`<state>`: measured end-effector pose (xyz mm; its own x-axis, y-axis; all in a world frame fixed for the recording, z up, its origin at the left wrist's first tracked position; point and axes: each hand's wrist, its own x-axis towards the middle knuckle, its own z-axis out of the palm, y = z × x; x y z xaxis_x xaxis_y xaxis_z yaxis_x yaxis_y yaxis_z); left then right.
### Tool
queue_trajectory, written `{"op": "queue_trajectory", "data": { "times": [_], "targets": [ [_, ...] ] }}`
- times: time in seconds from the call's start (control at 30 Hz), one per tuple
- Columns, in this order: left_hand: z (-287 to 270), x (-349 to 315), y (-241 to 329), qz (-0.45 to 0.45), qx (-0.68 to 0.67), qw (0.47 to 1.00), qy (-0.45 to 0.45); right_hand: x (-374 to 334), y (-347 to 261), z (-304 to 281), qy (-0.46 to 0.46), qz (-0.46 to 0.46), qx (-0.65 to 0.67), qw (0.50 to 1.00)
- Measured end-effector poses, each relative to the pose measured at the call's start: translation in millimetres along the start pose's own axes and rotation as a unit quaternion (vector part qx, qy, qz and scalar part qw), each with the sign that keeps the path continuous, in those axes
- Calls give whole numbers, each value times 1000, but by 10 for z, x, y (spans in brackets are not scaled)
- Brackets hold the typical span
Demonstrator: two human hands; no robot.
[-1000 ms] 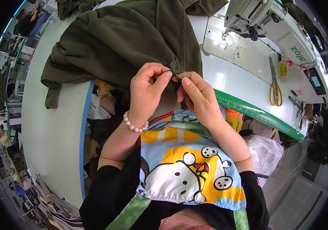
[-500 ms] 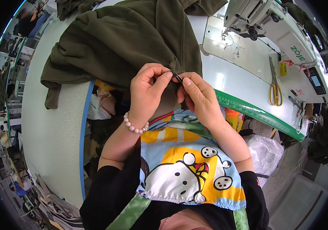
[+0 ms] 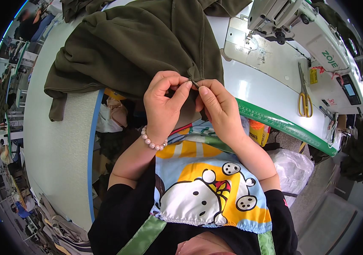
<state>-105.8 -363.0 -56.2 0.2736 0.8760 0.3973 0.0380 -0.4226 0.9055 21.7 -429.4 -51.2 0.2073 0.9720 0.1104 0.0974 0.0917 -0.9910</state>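
"Where's the olive cloth [image 3: 122,51]?"
"Upper centre of the frame, heaped over the pale table [image 3: 58,161]; one edge reaches down to mid-frame."
"And the grip?"
"The left hand [image 3: 164,100], centre, pinches that edge between thumb and forefinger; the right hand [image 3: 221,110], just right of it, is clamped on a thin dark object [image 3: 195,84], too small to identify; yellow-handled scissors [image 3: 304,102] lie at the frame's right."

L hand [image 3: 164,102] & R hand [image 3: 224,111] close tog., both pinching, 2 forearms [image 3: 255,157] angled in
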Motion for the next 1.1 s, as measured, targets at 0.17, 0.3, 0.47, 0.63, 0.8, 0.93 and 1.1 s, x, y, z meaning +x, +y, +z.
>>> {"op": "queue_trajectory", "data": {
  "times": [0.17, 0.3, 0.47, 0.63, 0.8, 0.93, 1.1],
  "targets": [
    [34, -24, -7, 3, -15, 1000, 19, -16, 10, 38, 82, -120, -231, 962],
    [39, -29, -16, -3, -37, 999, 24, 10, 11, 23, 64, -69, -153, 984],
    [43, -45, -25, -6, -53, 998, 24, -4, -29, -4, 48, -16, -97, 994],
    [48, -47, -65, -17, -85, 996, 21, 9, -25, -34, 17, 42, 26, 999],
    [64, -47, -15, -7, -53, 998, 23, -9, 11, 15, 37, 4, -24, 999],
    [67, -52, 0, 7, -20, 1000, 23, -27, -23, 8, 57, -13, -103, 993],
    [80, -83, -25, -29, -87, 996, 24, 2, 16, -41, -6, 78, 147, 986]
  ]
}}
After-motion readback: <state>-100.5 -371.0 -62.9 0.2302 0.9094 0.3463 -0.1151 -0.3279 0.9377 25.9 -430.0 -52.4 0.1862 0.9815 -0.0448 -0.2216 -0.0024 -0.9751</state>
